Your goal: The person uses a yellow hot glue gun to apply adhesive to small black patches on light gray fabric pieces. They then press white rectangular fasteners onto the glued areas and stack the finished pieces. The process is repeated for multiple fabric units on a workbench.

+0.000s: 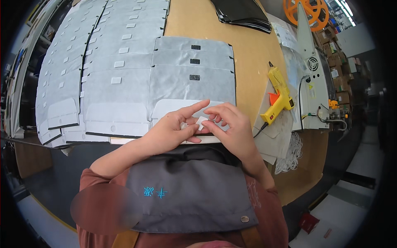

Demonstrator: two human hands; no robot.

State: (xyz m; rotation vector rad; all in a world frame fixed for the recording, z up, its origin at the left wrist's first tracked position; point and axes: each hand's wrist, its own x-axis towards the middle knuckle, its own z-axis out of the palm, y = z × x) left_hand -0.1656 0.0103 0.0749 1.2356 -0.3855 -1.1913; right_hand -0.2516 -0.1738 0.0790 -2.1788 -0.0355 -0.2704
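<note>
Both my hands meet above the near edge of a stack of overlapping pale grey sheets (178, 91). Between them is a small white square piece (202, 122). My right hand (233, 126) pinches it with thumb and fingers. My left hand (171, 129) is partly curled at the same piece, with its index finger stretched out; a bit of white also shows in its palm. Black rectangular patches (194, 77) sit on the sheets just beyond my hands. White rectangular patches (116, 80) mark the sheets in the column to the left.
A yellow glue gun (278, 97) lies on flat card at the right, its cord running near my right arm. Beyond it stands a pale machine (313, 87). Black sheets (244, 15) are piled at the far side. White cord (290, 153) hangs in a bundle off the right.
</note>
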